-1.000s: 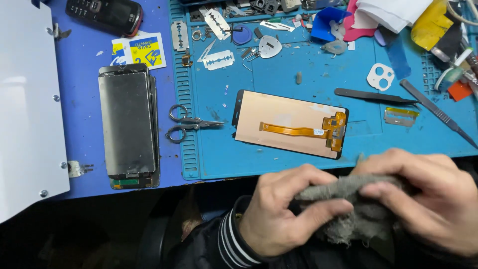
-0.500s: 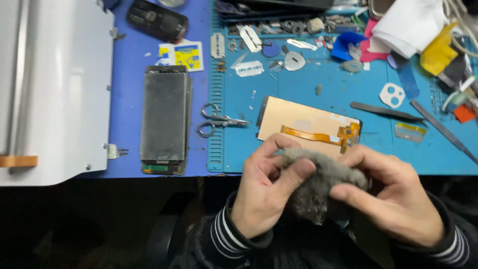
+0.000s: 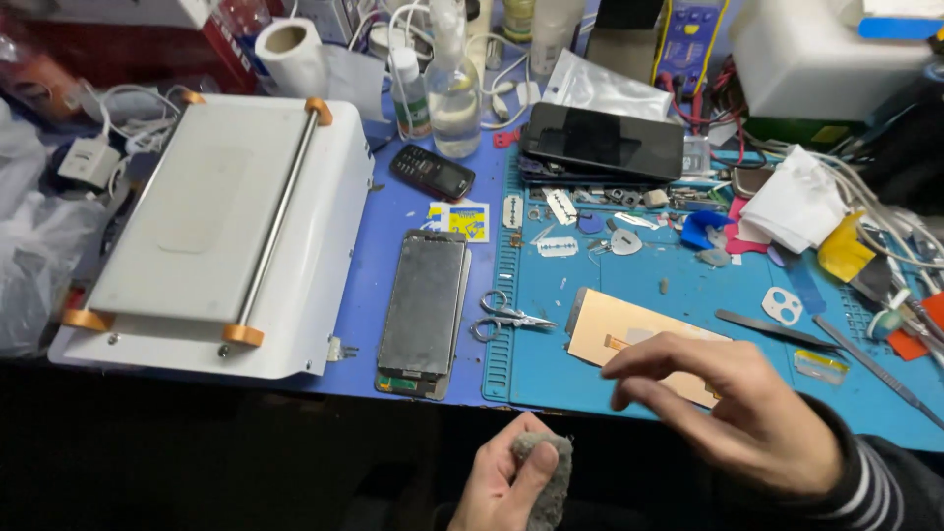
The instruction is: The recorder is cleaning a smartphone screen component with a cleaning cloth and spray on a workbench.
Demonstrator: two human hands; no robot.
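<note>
My left hand is at the bottom centre, below the table edge, closed around a wad of grey cloth. My right hand hovers with fingers spread over the near right part of a tan phone screen panel lying face down on the blue work mat. A dark, dusty phone frame lies to the left of the mat. Small scissors rest between the frame and the panel.
A white flat machine with a metal bar fills the left. Black tweezers, a razor blade, picks and small parts litter the mat. A black smartphone, a small keypad phone, bottles and a paper roll stand behind.
The view has tilted up and widened. My right hand has let go of the cloth and moved up over the screen panel; my left hand alone keeps the cloth, lower down.
</note>
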